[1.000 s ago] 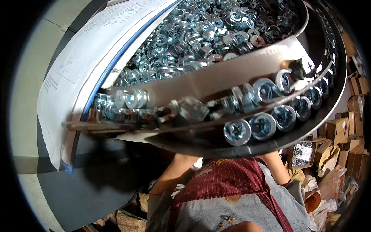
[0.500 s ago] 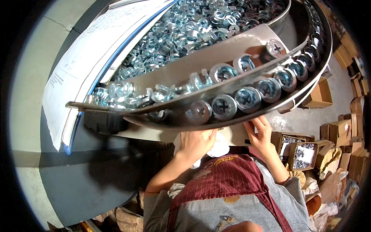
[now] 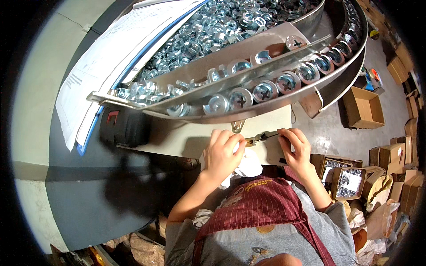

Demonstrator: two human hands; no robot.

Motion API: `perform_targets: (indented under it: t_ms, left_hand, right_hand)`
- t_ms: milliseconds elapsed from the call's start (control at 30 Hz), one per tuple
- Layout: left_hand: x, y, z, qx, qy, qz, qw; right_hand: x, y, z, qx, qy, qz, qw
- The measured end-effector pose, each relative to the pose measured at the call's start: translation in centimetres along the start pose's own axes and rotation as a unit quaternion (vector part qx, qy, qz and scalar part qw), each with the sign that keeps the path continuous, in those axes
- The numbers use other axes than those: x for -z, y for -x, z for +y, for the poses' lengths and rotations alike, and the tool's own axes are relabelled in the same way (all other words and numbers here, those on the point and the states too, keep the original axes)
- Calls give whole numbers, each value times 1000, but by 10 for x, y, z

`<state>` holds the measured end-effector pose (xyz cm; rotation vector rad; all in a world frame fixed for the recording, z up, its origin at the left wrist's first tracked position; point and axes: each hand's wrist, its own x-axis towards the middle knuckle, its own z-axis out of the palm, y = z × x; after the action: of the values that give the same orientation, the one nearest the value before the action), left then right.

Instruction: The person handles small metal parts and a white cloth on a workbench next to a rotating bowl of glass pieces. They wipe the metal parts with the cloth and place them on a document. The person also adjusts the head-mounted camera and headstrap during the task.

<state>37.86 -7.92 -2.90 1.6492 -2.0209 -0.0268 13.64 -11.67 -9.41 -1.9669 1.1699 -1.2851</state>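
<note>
My left hand (image 3: 223, 153) is closed around a crumpled white cloth (image 3: 249, 165), which bulges out below the fingers over the table's near edge. Bent inward, the fingers of my right hand (image 3: 296, 148) pinch the end of a thin dark metal piece (image 3: 265, 137). That piece reaches across to the left fingertips and has a brass-coloured part at that end; its exact kind is too small to tell. Both hands are low over a pale tabletop (image 3: 177, 137), just under a curved metal feeder track (image 3: 248, 116) lined with cross-head screws (image 3: 241, 98).
Loose shiny screws (image 3: 213, 33) fill the feeder bowl overhead. A clipboard with papers (image 3: 106, 57) leans at the left, above a dark box (image 3: 126, 127). Cardboard boxes (image 3: 361, 108) and open cartons of metal parts (image 3: 349, 182) stand on the floor at the right.
The feeder has shifted up in view, uncovering the tabletop and the metal piece between my hands. My left hand shows more fully; the right keeps nearly the same place.
</note>
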Motion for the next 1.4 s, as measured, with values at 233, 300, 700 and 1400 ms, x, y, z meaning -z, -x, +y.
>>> perform_targets:
  t_ms: [233,300,700,1400]
  left_hand:
    - [4,1,-6,30,-21,-12,999]
    - [3,1,-6,32,-15,-12,999]
    - [-7,2,0,20,-2,24,1000]
    - [-12,16,5,-45,-73,57,995]
  right_hand:
    - [-5,-4,-7,8,1,-3,1000]
    - [-5,-3,-5,11,0,-1,1000]
    - [-7,-2,-4,22,13,7,1000]
    - [-9,1,1,41,42,22,998]
